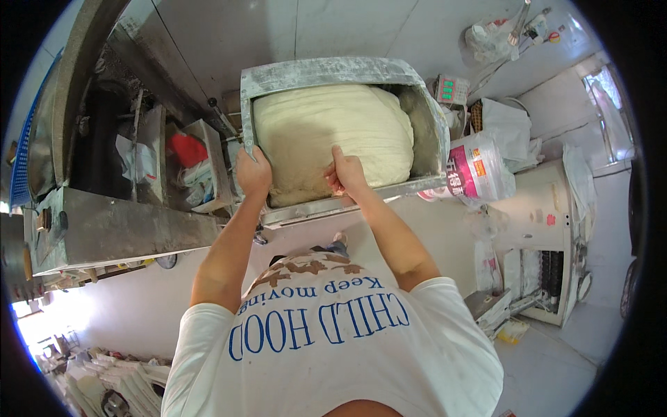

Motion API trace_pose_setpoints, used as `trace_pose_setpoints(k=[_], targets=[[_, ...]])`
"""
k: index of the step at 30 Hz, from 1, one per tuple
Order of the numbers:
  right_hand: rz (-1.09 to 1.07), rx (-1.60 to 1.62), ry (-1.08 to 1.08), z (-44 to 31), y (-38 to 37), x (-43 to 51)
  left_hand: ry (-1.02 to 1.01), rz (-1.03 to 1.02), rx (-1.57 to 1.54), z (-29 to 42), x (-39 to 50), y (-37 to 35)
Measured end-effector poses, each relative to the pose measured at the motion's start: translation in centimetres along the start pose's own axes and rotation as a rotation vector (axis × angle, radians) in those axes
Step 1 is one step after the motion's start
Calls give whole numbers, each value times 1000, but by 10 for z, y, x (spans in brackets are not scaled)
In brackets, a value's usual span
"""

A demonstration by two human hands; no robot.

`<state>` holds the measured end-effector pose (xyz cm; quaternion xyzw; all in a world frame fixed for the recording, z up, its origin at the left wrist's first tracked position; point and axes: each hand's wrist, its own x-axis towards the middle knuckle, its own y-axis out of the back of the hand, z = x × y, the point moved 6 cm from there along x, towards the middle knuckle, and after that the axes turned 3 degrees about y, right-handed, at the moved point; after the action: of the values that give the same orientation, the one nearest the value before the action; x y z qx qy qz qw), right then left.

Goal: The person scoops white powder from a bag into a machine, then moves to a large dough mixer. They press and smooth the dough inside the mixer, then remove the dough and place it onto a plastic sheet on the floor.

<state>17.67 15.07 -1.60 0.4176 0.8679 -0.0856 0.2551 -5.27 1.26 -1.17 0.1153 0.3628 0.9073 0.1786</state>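
Observation:
A large pale mass of dough fills most of a floury metal trough in front of me. My left hand grips the trough's left rim near its front corner, with the thumb over the edge. Over the near part of the dough, just inside the front rim, is my right hand. Its fingers are curled with the thumb pointing forward, and the fingertips seem to touch the dough or a bit of it; whether they pinch some is hidden.
To the left stand a metal counter and an open box with a red item and bags. A digital scale and a printed plastic sack are at the right, with a whitish machine beyond. A lever rises left of the trough.

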Motion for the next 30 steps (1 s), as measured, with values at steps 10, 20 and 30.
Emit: trace_pose_setpoints(k=[10, 20, 30], targets=[[-99, -42, 105, -67, 71, -89, -17, 7, -39, -13, 4, 2], [201, 190, -1, -31, 115, -9, 0, 31, 12, -26, 9, -3], [326, 77, 206, -11, 127, 38, -8, -53, -39, -12, 10, 3]])
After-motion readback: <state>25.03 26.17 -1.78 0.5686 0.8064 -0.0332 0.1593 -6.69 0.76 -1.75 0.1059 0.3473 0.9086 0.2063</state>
